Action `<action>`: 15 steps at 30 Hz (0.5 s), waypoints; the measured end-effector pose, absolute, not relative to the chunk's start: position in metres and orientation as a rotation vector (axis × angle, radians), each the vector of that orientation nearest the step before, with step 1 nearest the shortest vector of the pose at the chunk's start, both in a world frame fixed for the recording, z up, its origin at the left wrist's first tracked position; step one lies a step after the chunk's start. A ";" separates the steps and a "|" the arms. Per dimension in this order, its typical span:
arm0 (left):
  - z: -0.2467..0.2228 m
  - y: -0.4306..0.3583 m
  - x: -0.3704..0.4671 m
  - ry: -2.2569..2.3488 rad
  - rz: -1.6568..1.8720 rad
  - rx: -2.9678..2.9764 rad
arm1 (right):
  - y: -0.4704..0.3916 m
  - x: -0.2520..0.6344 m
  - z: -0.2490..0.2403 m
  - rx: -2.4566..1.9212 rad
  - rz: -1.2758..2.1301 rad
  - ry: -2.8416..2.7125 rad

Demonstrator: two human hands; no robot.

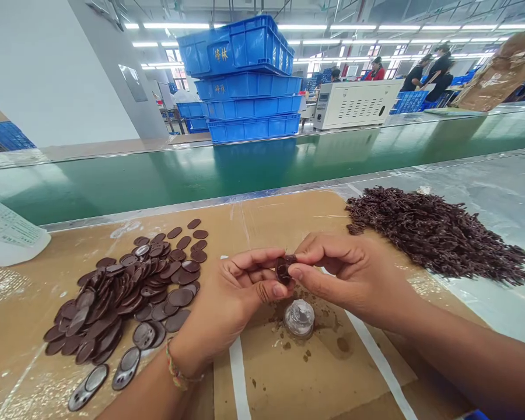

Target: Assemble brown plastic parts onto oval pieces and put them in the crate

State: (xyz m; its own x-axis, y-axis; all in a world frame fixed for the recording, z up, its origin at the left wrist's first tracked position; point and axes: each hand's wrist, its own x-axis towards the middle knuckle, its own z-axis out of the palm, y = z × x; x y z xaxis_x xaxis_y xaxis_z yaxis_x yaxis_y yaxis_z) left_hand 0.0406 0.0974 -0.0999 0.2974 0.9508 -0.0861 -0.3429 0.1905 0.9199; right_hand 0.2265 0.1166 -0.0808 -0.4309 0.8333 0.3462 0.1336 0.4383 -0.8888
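Near the middle of the head view, my left hand (240, 291) holds a small dark brown piece (283, 267) between thumb and fingers. My right hand (350, 274) pinches the right side of the same piece, its thumb and forefinger pressed together there. Just below the hands, a small round container (299, 318) with a whitish, shiny top stands on brown cardboard (297, 373) with dark spots. Left of my hands lies a heap of flat oval brown pieces (126, 286). A pile of thin, twiggy dark brown pieces (433, 230) lies to the right.
A green conveyor belt (166, 175) crosses behind the table. Beyond it stand stacked blue crates (254, 105), a cream metal box (359, 104) and a brown bag (499, 70). A white plastic container (9, 233) is at the left edge. Several people are in the background.
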 end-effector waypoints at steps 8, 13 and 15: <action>-0.101 0.096 0.040 0.806 1.044 0.944 | 0.118 0.225 -0.082 -0.792 1.179 -1.811; -0.102 0.096 0.041 0.830 1.046 0.908 | 0.120 0.226 -0.083 -0.791 1.213 -1.796; -0.099 0.096 0.042 0.851 1.045 0.890 | 0.121 0.226 -0.084 -0.804 1.197 -1.791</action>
State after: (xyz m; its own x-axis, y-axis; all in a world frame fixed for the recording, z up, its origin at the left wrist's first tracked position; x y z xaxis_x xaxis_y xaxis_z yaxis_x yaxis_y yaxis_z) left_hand 0.0424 0.0956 -0.0994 0.2728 0.9497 -0.1539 -0.3437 0.2456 0.9064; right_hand 0.2258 0.1207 -0.0836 -0.4623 0.8420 0.2778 0.0652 0.3448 -0.9364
